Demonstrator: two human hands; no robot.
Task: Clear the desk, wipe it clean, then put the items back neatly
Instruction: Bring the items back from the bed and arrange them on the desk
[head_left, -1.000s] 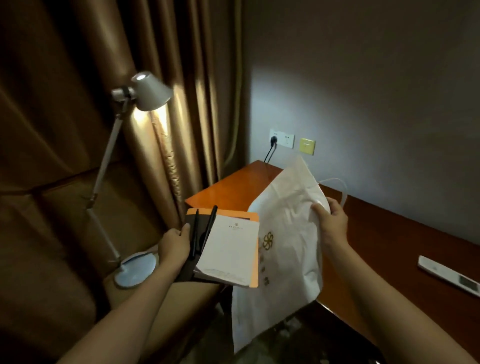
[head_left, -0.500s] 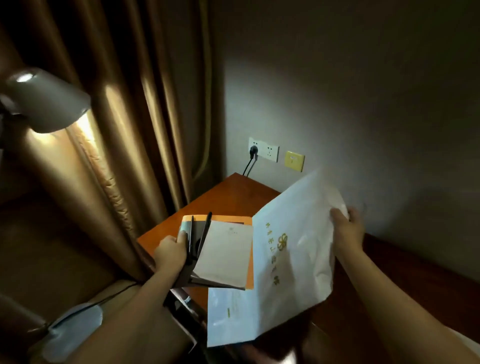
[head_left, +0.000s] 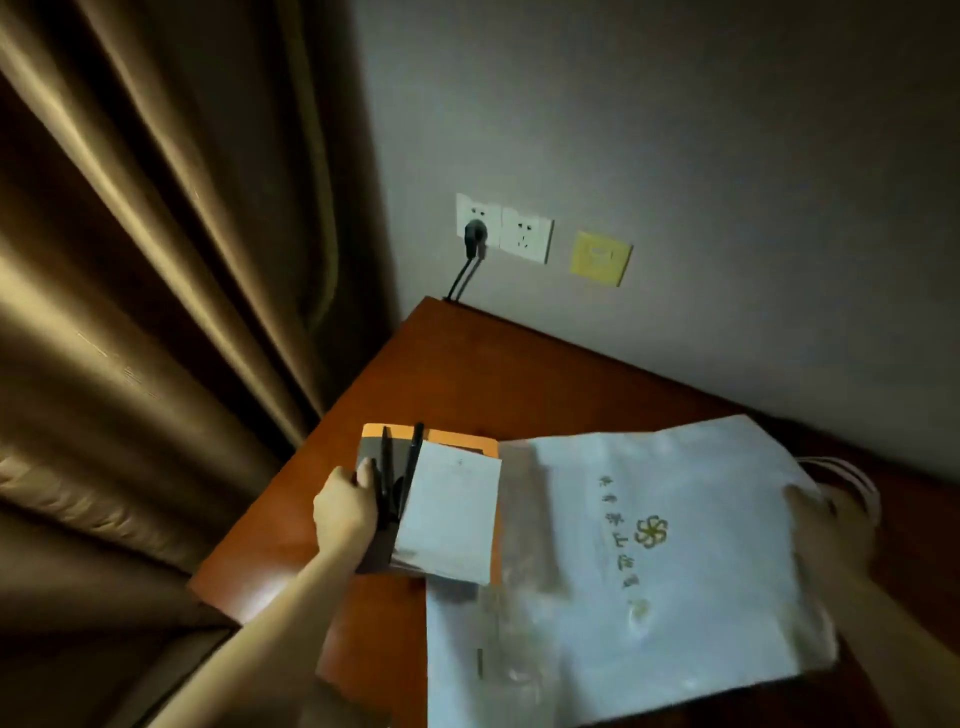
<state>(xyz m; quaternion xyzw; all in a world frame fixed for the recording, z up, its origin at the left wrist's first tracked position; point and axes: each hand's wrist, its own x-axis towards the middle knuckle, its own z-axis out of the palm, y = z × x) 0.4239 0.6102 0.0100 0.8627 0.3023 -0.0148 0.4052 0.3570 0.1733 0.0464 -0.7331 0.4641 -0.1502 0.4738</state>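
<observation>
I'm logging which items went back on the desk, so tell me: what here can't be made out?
- Head view: the print on the white paper bag is motion-blurred, unreadable.
- The right hand fingers are behind the bag, and the bag's handles are mostly hidden too.
- The notepad header print is too small.
- What lies under the bag on the desk is covered.

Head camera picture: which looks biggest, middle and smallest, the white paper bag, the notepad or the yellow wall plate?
1. White paper bag, biggest by far.
2. Notepad.
3. Yellow wall plate, smallest, though it is farther from the camera, so its real size is unsure.
</observation>
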